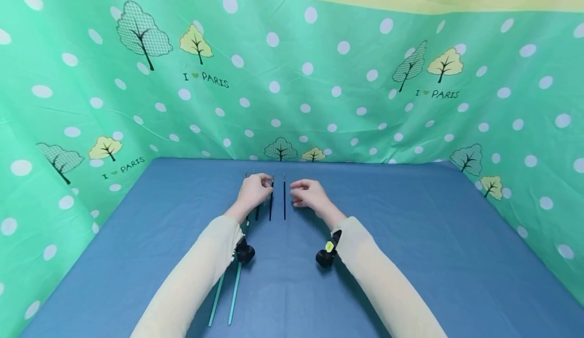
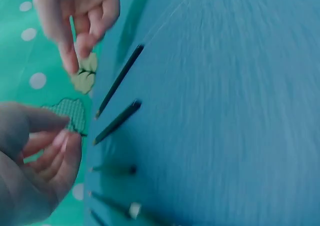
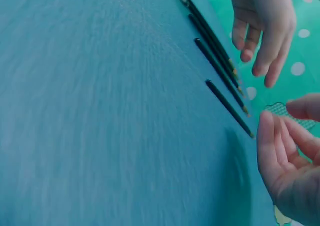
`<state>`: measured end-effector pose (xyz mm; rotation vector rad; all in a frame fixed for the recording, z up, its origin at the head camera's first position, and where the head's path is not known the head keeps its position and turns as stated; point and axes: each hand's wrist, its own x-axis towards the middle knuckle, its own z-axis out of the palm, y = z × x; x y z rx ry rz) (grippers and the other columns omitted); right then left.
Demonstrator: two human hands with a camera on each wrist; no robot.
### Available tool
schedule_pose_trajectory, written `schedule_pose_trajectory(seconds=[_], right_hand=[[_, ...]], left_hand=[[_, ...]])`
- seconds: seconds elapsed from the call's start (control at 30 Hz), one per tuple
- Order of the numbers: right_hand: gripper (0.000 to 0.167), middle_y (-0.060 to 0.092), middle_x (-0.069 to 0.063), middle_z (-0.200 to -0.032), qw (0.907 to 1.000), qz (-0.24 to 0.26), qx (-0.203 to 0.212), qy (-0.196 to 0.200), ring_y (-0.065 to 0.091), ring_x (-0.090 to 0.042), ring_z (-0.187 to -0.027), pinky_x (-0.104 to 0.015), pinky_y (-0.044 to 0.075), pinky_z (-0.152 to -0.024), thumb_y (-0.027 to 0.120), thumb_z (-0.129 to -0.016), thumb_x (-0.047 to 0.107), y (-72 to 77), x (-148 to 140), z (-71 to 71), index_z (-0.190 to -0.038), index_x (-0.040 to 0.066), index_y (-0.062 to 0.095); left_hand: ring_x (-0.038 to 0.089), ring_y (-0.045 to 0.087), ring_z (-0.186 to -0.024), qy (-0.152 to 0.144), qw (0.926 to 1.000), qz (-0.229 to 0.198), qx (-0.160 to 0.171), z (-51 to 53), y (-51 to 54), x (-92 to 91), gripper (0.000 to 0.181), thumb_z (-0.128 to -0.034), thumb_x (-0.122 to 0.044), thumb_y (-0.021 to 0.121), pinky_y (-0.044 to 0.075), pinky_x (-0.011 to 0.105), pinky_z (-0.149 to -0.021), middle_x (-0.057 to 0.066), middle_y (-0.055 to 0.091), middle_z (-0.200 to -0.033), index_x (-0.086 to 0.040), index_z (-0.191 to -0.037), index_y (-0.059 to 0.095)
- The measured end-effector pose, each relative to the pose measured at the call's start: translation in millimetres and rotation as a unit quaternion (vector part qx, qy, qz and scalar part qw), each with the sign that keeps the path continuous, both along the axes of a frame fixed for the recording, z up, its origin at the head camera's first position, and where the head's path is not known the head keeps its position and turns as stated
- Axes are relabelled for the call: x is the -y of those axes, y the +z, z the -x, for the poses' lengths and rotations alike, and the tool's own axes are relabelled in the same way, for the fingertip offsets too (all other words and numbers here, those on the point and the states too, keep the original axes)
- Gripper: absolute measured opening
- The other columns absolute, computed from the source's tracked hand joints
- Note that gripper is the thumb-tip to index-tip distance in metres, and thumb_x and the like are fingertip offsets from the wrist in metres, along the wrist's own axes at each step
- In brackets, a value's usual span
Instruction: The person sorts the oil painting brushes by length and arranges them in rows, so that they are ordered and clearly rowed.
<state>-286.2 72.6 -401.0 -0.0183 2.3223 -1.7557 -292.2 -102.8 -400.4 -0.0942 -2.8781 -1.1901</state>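
Observation:
Slim dark paintbrushes lie roughly side by side on the blue table. The rightmost paintbrush [image 1: 285, 200] is between my two hands in the head view. Just left of it is another dark paintbrush [image 1: 271, 207], close beside the fingers of my left hand [image 1: 255, 190]. That hand hovers over the row, loosely bent and holding nothing; it partly hides the brushes below. My right hand [image 1: 311, 196] is to the right of the rightmost brush, fingers loosely bent with nothing in them. The right wrist view shows the dark brushes [image 3: 229, 107] apart from my right fingers.
Two long turquoise handles [image 1: 234, 293] extend toward me under my left forearm, which covers part of them. The blue table [image 1: 410, 236] spreads to both sides. A green dotted cloth [image 1: 337, 69] hangs behind it. Each wrist carries a small black camera [image 1: 325, 258].

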Motion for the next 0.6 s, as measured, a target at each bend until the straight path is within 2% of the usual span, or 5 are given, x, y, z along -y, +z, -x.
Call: schedule_pose_trajectory(seconds=[0.17,0.3,0.4,0.5,0.6], right_hand=[[0.033,0.059,-0.023,-0.1,0.9972,0.014,-0.033,0.066,0.06,-0.017,-0.072,-0.038,0.054,-0.075,0.055,-0.089,0.009,4.8,-18,-8.3,-0.12,-0.001,0.056],[0.034,0.057,-0.027,-0.103,0.9922,0.0,-0.058,0.11,0.06,-0.02,-0.077,-0.039,0.053,-0.078,0.054,-0.09,0.01,5.6,-31,-16.8,-0.121,-0.002,0.054],[0.034,0.058,-0.026,-0.102,0.9844,-0.041,-0.088,0.147,0.06,-0.025,-0.081,-0.04,0.052,-0.078,0.054,-0.09,0.012,6.9,-42,-25.1,-0.121,-0.001,0.055],[0.032,0.062,-0.015,-0.098,0.9661,-0.121,-0.143,0.178,0.06,-0.022,-0.085,-0.037,0.05,-0.079,0.056,-0.09,0.016,8.6,-56,-34.4,-0.119,0.004,0.058],[0.029,0.064,-0.003,-0.098,0.9354,-0.205,-0.207,0.2,0.058,-0.014,-0.089,-0.034,0.048,-0.08,0.057,-0.089,0.02,9.4,-72,-44.2,-0.116,0.008,0.061]], left_hand=[[0.02,0.06,-0.065,-0.058,0.9978,-0.029,-0.01,-8.6,10.1,19.5,0.033,-0.0876,-0.016,0.056,0.047,0.026,-0.053,0.007,0.063,-0.091,-0.007,-0.12,0.059],[0.02,0.057,-0.063,-0.085,0.9962,-0.008,-0.017,-19.6,14.1,36.9,0.034,-0.0896,-0.02,0.054,0.045,0.028,-0.052,0.006,0.062,-0.095,-0.009,-0.121,0.058],[0.017,0.055,-0.067,-0.095,0.9947,0.02,-0.035,-29.8,15.4,50.3,0.033,-0.0906,-0.023,0.054,0.045,0.028,-0.055,0.004,0.06,-0.099,-0.011,-0.121,0.058],[0.014,0.055,-0.074,-0.105,0.9906,0.055,-0.068,-40.9,18.2,63.0,0.032,-0.0901,-0.024,0.055,0.046,0.028,-0.06,0.003,0.06,-0.098,-0.012,-0.119,0.06],[0.012,0.056,-0.079,-0.122,0.9802,0.113,-0.109,-50.6,20.3,75.4,0.031,-0.0898,-0.024,0.055,0.047,0.028,-0.063,0.001,0.06,-0.096,-0.012,-0.118,0.06]])
